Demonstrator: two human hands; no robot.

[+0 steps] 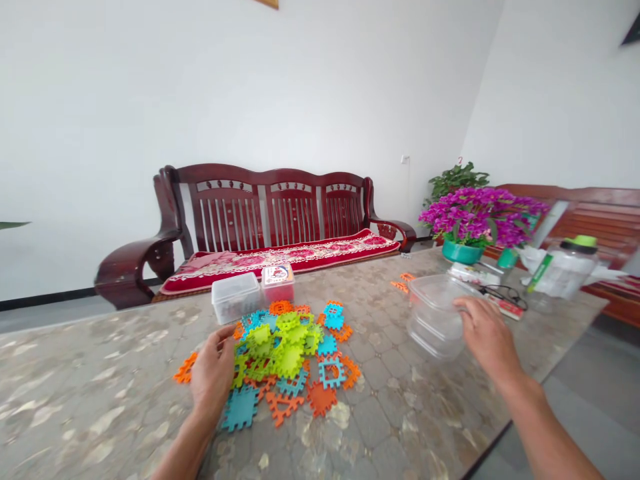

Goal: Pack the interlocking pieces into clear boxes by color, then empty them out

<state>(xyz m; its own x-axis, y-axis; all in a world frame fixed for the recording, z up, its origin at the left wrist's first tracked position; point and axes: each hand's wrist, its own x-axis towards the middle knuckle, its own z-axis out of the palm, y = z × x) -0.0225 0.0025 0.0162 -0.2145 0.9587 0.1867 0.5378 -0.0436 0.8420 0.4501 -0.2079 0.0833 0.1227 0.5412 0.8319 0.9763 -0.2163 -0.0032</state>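
A heap of flat, notched plastic puzzle pieces in green, blue and orange lies on the table. My left hand rests against the heap's left side, its fingers loosely bent and partly hidden; nothing held shows in it. An orange piece lies just left of that hand. Over on the right, my right hand grips the rim of a clear plastic container, thumb and fingers closed on its near right edge. The container looks see-through and without pieces inside.
Behind the heap stand a clear lidded box and a small red box. Glasses, a bottle with a green cap and purple flowers in a green pot occupy the right. Beyond the patterned table is a wooden bench.
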